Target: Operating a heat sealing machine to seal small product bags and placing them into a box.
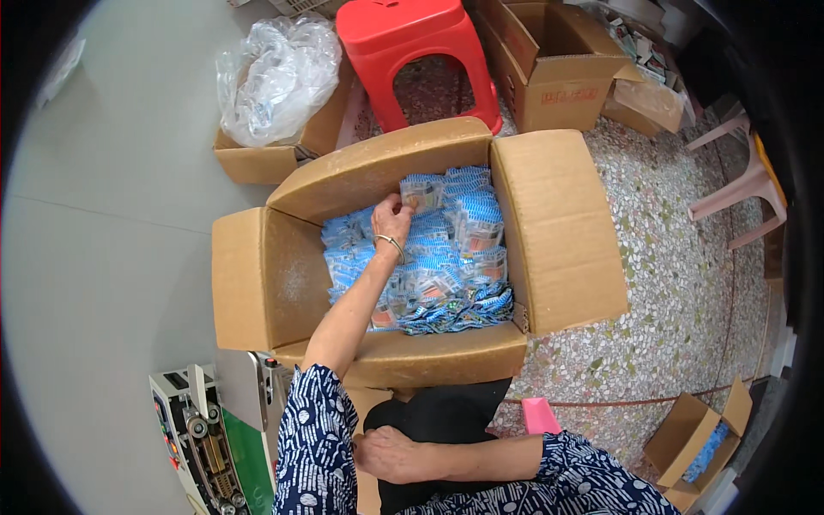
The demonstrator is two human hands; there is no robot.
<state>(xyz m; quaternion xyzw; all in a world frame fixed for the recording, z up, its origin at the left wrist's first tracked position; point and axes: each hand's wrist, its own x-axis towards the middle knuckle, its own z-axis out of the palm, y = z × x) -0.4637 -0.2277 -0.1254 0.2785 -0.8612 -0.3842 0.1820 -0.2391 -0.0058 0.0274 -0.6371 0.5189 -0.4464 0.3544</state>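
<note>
A large open cardboard box stands in front of me, holding many small clear plastic packets with blue striped edges. They lie in overlapping rows, more jumbled along the near side. My left hand, with a bracelet at the wrist, reaches into the box. Its fingers are closed on the edge of a packet near the far wall. Close to my body, my right hand rests curled over my dark-clad lap, outside the box. Its fingertips are hidden, so anything inside them cannot be made out.
A red plastic stool stands beyond the box, between a carton with clear plastic bags and another open carton. At lower left is a machine with rollers. A pink tray and small carton lie right.
</note>
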